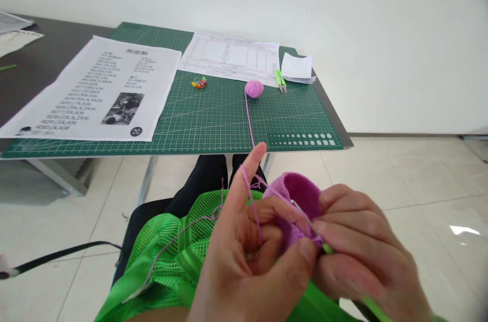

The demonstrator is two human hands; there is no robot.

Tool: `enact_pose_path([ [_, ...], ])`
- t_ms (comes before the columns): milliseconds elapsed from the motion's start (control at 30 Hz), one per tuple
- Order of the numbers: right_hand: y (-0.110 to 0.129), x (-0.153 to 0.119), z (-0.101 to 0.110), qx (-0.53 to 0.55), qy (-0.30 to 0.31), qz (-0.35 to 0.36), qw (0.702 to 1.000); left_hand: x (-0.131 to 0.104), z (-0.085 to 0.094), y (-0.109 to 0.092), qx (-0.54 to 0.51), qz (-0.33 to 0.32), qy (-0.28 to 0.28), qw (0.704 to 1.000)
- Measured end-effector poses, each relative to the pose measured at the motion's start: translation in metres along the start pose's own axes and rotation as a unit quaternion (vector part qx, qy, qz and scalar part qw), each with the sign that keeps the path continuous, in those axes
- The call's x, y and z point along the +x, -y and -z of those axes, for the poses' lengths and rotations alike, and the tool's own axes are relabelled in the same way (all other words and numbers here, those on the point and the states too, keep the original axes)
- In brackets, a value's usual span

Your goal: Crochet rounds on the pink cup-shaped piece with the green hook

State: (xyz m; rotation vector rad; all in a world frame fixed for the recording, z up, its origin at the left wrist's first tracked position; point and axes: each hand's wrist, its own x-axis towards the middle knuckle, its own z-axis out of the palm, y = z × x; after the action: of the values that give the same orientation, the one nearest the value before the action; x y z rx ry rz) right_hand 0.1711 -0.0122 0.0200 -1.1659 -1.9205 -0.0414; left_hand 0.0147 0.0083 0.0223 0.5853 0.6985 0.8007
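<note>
One pink crocheted piece (303,191) is hanging above the lap, nearer than the table edge. I'm pinching its edge with the left hand (251,261), index finger rising and carrying the yarn (249,119). The right hand (358,246) is clamping one green-handled hook (327,249), its metal end lying near the opening. From my feed I'm judging the cup-shaped wall as worked; the mouth is standing open and yarn is leading away to one ball (254,89), so stitching seems to be remaining, how much I'm not able to tell. Beyond, one green mat (213,119) is bearing two printed sheets (163,83), one pair of snips (280,81), one white paper stack (296,67) and coloured markers (199,83), clustering too tightly for counting.
</note>
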Motion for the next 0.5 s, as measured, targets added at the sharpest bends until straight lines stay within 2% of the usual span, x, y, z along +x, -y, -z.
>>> enact_pose_path([
  [67,-0.001,0.003,0.008,-0.005,0.004,0.014,1.000,0.002,0.004,-0.007,-0.031,0.047,0.046,0.997],
  [133,0.001,0.010,0.014,-0.004,0.033,0.034,0.999,0.003,0.008,-0.014,-0.056,0.097,0.076,0.991],
  [200,0.006,0.016,0.018,0.005,0.049,0.039,0.998,0.004,0.011,-0.019,-0.067,0.120,0.098,0.986],
  [333,0.016,0.019,0.020,0.017,-0.006,-0.029,0.999,0.004,0.017,-0.017,-0.095,0.120,0.152,0.977],
  [400,0.013,0.013,0.024,0.021,0.024,-0.024,0.999,0.005,0.020,-0.014,-0.108,0.112,0.182,0.971],
  [500,0.001,0.001,0.030,0.031,0.087,0.027,0.995,0.007,0.023,-0.010,-0.106,0.113,0.199,0.968],
])
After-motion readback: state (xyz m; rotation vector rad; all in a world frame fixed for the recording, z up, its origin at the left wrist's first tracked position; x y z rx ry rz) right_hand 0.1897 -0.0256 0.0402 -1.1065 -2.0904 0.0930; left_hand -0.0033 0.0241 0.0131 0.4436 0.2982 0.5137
